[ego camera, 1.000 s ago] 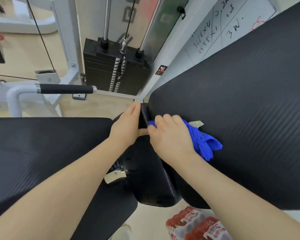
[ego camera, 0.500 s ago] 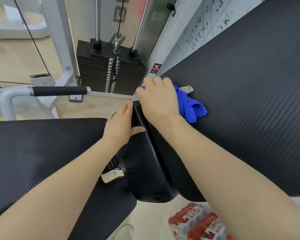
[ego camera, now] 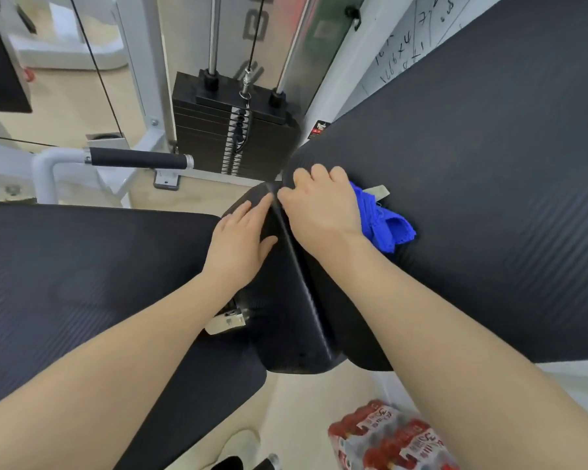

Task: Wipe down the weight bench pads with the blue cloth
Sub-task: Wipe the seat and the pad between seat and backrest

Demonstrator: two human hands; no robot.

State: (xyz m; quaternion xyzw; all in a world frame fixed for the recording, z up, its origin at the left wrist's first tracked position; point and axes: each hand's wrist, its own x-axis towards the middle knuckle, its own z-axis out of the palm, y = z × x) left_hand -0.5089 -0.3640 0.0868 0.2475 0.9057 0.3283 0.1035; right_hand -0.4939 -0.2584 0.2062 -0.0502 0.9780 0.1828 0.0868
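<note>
**Me:** My right hand [ego camera: 321, 206] has slid back down the pad edge since half a second ago. It was up near the top corner, and now it sits lower, close to my left hand [ego camera: 240, 244] again.

**Helper:** What are your hands holding?

**Me:** My right hand's fingers curl over the blue cloth [ego camera: 382, 220] and press it on the big back pad [ego camera: 489, 184]. The cloth bunches out from under my palm. My left hand lies flat with straight fingers on the small middle pad [ego camera: 286, 310]. It holds nothing.

**Helper:** How do you wipe well here?

**Me:** I think I should press the cloth flat and rub along the rim in long strokes. The left hand can hold the small pad away so the cloth gets into the crack between them.

**Helper:** Is there room to move?

**Me:** Lots of bare pad lies up and to the right. The seat pad [ego camera: 82, 276] on the left is wide and open too. The weight stack [ego camera: 231, 130] sits just past the pad's top corner, so I should not swing too far that way
</note>
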